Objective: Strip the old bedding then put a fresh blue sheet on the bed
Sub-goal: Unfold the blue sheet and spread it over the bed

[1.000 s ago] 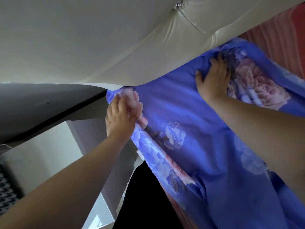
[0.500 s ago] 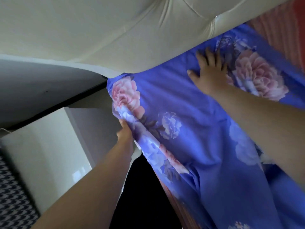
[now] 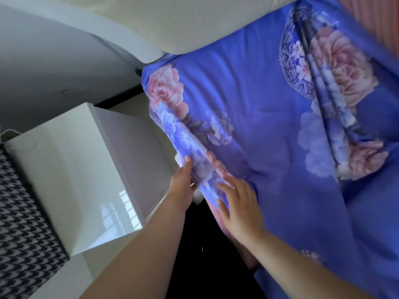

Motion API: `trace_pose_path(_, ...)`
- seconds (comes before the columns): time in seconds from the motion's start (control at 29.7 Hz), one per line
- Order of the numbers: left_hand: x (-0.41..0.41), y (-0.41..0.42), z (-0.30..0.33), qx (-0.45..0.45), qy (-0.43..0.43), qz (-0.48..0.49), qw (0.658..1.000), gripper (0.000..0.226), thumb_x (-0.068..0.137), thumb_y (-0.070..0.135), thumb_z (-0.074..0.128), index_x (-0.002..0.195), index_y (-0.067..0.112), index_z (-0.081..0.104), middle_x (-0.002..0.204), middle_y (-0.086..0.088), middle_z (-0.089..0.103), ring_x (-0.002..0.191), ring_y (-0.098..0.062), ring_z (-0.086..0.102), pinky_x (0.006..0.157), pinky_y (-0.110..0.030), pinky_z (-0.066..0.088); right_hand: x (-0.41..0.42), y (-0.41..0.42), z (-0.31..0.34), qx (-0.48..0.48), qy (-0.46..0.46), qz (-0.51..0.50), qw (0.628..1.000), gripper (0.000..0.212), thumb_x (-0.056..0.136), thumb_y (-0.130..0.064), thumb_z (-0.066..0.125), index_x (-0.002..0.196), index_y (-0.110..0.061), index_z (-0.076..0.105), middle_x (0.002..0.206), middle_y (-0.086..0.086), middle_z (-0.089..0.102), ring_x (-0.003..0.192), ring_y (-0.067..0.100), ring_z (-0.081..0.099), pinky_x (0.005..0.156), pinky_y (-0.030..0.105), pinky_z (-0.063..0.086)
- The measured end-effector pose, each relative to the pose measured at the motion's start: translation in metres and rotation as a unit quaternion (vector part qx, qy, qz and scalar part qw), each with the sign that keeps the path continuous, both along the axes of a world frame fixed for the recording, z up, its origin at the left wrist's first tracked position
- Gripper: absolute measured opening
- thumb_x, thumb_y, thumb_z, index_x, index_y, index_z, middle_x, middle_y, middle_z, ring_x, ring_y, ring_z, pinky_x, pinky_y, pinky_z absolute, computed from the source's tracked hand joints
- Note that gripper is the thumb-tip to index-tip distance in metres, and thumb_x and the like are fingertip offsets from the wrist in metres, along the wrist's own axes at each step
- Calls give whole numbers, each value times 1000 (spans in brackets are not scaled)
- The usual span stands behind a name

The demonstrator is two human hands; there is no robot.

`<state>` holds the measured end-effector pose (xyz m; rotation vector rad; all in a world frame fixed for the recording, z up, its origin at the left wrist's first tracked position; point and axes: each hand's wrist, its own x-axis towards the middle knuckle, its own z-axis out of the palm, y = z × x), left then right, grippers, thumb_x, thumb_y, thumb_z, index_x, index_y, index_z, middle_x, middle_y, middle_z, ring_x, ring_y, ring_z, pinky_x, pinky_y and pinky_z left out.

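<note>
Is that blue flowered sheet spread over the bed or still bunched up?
Mostly spread: the blue flowered sheet lies flat to the cream headboard, with one long crease. Whether its side edge is tucked, cannot tell.

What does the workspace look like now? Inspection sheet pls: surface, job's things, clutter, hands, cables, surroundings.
Surface: bed, covered at this corner.
Job's things: blue floral sheet spread over the corner, edge hanging down the side; folded ridge at right.
Clutter: nothing seen.
Hands: left hand against the sheet's hanging edge, fingers hidden; right hand flat on the edge, fingers straight.
Cables: thin white cord, far left.
Surroundings: cream padded headboard, glossy white nightstand, houndstooth fabric, striped red fabric.
</note>
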<state>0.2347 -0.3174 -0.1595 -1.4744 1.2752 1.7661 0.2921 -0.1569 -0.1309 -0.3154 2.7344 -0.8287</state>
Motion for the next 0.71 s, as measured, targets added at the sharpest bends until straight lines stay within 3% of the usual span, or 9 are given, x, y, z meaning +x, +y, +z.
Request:
trace_pose_path(0.07,4,-2,3,28,20,7,999,34,101,33,40,97,8,63,81,-6,69,59,-7,64,53,-16,50,36,0,5,15,6,29,999,36,83,-27,58,118,-20,51,118,5,57,100,29,58,83,41,49)
trace_pose_path(0.13,7,-9,1,-24,-5,-7,1000,35,102,34,38,93,8,59,74,-12,64,57,-17,61,53,-22,49,65,4,5,109,-41,29,993,53,76,-36,65,124,-21,49,121,7,56,100,30,58,81,42,50)
trace_pose_path(0.2,15,-22,-6,-206,-62,-90,973,39,100,36,40,103,2,60,93,-22,61,76,-31,62,68,-35,51,82,17,-3,205,-117,-21,972,70,66,-42,72,129,-19,52,123,8,56,102,31,57,81,43,48)
trace_pose_path(0.27,26,-35,-6,-313,-76,-107,941,48,99,37,40,117,-4,55,115,-24,60,103,-38,60,90,-42,48,94,37,-8,261,-154,-67,951,66,63,-40,74,123,-17,58,112,9,60,93,32,59,75,42,50)
trace_pose_path(0.37,31,-43,-4,-354,-46,-91,930,49,99,35,40,122,-6,52,123,-26,57,112,-39,56,95,-38,44,102,56,-17,252,-148,-69,954,24,78,-32,57,92,-13,64,85,8,62,74,32,63,61,40,52)
trace_pose_path(0.44,37,-41,2,-364,-18,-98,926,47,100,33,40,125,-5,51,127,-23,56,115,-37,54,91,-32,40,113,59,-11,204,-160,-53,964,24,87,-32,45,82,-14,61,77,6,63,70,30,65,56,36,49)
trace_pose_path(0.51,39,-44,11,-388,4,-91,917,47,101,34,40,129,-2,50,130,-19,55,118,-33,52,89,-29,38,129,50,4,147,-204,-38,967,29,94,-37,36,88,-17,56,87,4,66,82,30,64,60,34,42)
trace_pose_path(0.61,46,-60,6,-270,20,-98,958,47,98,44,43,125,8,54,126,-13,59,111,-30,59,89,-34,47,159,23,21,65,-294,21,953,24,98,-39,35,89,-22,49,92,6,64,90,30,59,64,32,31)
trace_pose_path(0.71,85,-53,14,-85,-17,-123,989,46,91,62,44,112,23,56,111,-3,58,94,-19,59,82,-34,44,180,-3,25,-10,-371,4,928,15,97,-34,44,101,-23,54,105,3,64,103,25,59,77,33,40)
